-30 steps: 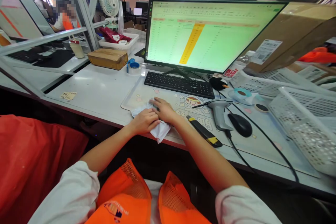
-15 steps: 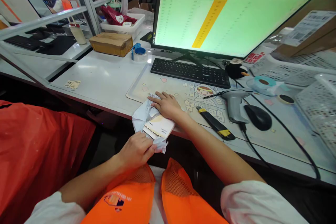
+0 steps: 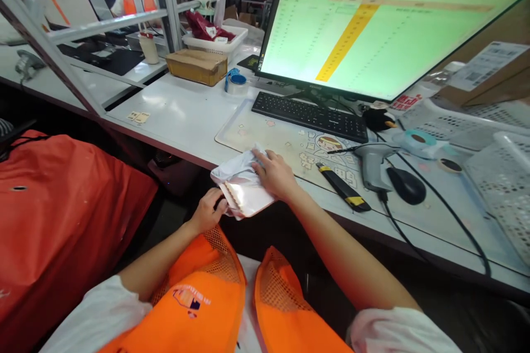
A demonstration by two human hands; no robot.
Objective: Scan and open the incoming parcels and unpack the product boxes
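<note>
A pale plastic mailing bag point(image 3: 238, 170) lies crumpled at the front edge of the desk. Out of it shows a flat white box point(image 3: 250, 198) with a wavy gold line, its surface catching glare. My right hand point(image 3: 275, 174) lies over the bag's far right side, fingers bent onto the crumpled plastic. My left hand point(image 3: 208, 210) is at the near left corner, fingers curled and closed at the edge of the bag; its exact hold is partly hidden. A black and yellow utility knife point(image 3: 343, 187) rests to the right of my right hand.
A grey barcode scanner point(image 3: 372, 165), a mouse point(image 3: 406, 186) and cables lie to the right. Behind are a keyboard point(image 3: 308, 116) and monitor point(image 3: 331, 27). A cardboard box point(image 3: 196, 68) and tape point(image 3: 237, 83) stand back left. A person point(image 3: 130, 0) sits beyond the metal frame.
The bag has been pushed back off more of the white box, which is now turned and exposed toward me. My left hand has shifted up and left. The view has swung slightly left.
</note>
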